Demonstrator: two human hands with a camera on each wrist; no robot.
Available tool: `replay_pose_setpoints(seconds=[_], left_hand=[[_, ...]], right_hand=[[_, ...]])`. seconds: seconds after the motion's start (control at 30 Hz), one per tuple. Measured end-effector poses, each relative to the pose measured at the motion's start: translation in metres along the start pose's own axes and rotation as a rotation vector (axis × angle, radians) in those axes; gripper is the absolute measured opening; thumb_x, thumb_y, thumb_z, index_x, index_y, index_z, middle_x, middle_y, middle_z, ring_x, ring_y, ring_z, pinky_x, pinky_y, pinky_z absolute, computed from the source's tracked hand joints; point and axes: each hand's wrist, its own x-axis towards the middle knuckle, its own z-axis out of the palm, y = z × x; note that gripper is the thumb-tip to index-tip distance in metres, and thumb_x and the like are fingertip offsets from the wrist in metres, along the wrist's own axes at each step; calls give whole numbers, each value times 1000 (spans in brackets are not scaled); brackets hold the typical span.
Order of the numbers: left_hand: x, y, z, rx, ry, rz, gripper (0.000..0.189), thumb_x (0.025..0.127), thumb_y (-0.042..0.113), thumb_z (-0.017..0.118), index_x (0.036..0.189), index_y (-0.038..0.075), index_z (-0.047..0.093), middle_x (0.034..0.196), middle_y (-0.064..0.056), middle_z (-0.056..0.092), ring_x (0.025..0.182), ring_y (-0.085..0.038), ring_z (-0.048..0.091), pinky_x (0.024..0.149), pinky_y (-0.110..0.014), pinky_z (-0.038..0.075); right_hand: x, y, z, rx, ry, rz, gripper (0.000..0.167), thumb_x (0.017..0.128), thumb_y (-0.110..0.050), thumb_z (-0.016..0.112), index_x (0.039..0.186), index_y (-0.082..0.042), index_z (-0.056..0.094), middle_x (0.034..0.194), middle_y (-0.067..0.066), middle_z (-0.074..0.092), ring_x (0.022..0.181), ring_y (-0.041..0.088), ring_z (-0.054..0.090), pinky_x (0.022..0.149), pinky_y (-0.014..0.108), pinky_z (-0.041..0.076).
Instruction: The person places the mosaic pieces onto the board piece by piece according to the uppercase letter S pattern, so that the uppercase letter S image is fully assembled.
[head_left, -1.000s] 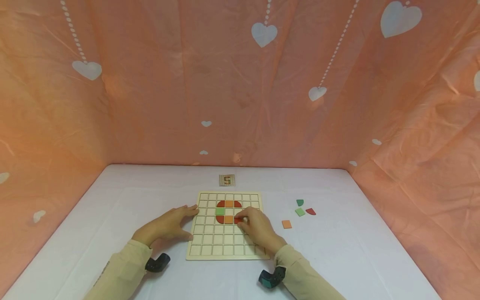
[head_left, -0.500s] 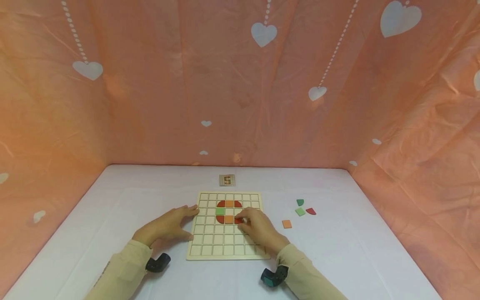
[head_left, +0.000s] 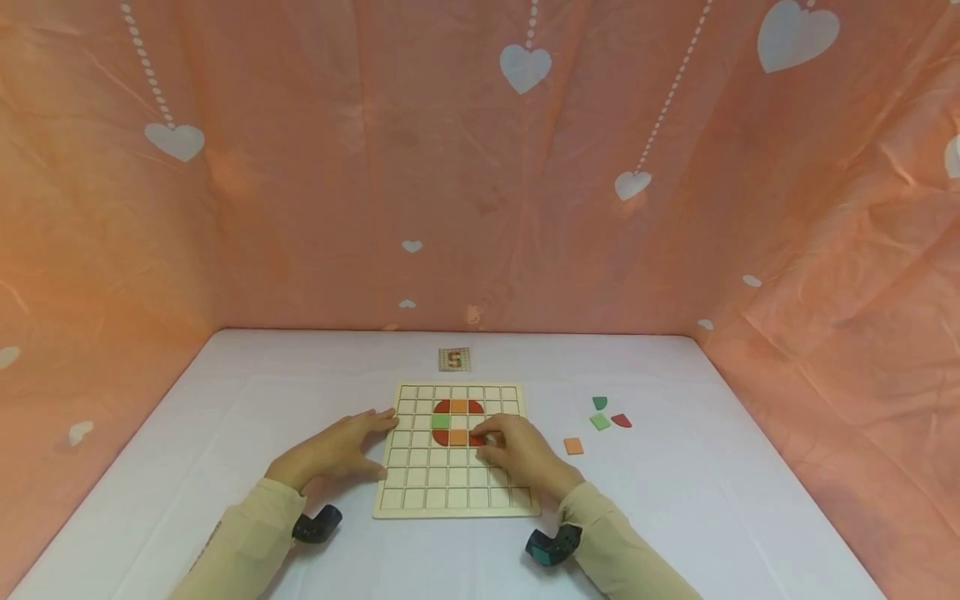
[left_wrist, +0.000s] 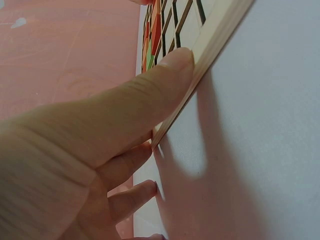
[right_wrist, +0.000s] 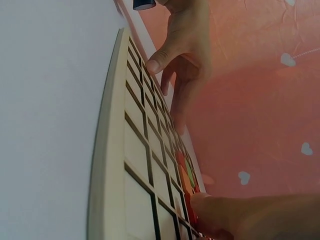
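Over the last second the right sleeve (head_left: 626, 546) and wrist swing slightly outward, toward the tabletop's (head_left: 300, 371) right edge, while the right hand (head_left: 525, 454) stays at one red quarter (head_left: 477, 440). That piece appears to lie in its cell, toward the board's (head_left: 456, 513) far right corner, so the move looks like a last adjustment or the start of letting go. Thumb and forefinger are bent around it; whether they pinch or merely touch, I cannot tell. The left hand (head_left: 337, 450) is spread, thumb and a fingertip against the board's left edge. The right hand covers cells along the board's right edge; the card's (head_left: 454, 360) finer pattern is too small to read.
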Motion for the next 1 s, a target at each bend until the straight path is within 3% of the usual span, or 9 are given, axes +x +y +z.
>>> replay_pose_setpoints(seconds=[0.13, 0.4, 0.5, 0.7, 1.0], left_hand=[[1, -2, 2, -11, 0, -23, 82, 73, 20, 89, 145, 4, 54, 161, -15, 41, 150, -49, 29, 123, -65, 25], [2, -3, 3, -18, -11, -46, 83, 74, 19, 88, 147, 5, 52, 162, -16, 39, 150, -49, 28, 122, -65, 26], [0, -4, 3, -27, -4, -30, 82, 74, 18, 88, 146, 4, 52, 161, -16, 40, 150, -50, 28, 122, -66, 26], [-1, -5, 4, -34, 5, 10, 82, 72, 17, 88, 145, 1, 53, 160, -18, 41, 149, -52, 29, 121, -67, 26], [1, -5, 3, -23, -3, 11, 82, 74, 20, 88, 146, 3, 52, 161, -18, 40, 149, -52, 29, 121, -67, 26]], right_hand=[[-1, 1, -1, 11, -6, 9, 28, 92, -15, 73, 121, -12, 73, 125, 6, 71, 98, 16, 57, 88, 35, 50], [-2, 1, -6, 76, 13, -1, 28, 93, -11, 71, 120, -6, 72, 123, 10, 72, 118, 26, 65, 104, 49, 53], [-2, 1, -8, 72, 27, 1, 27, 93, -11, 70, 120, -6, 72, 123, 10, 72, 112, 24, 66, 98, 44, 55], [-3, 2, -13, 47, 45, 20, 25, 94, -13, 71, 118, -9, 73, 118, 8, 73, 87, 13, 60, 72, 25, 52], [-3, 3, -26, 41, 98, 88, 27, 90, -10, 75, 117, -9, 74, 118, 8, 72, 86, 14, 60, 70, 23, 50]])
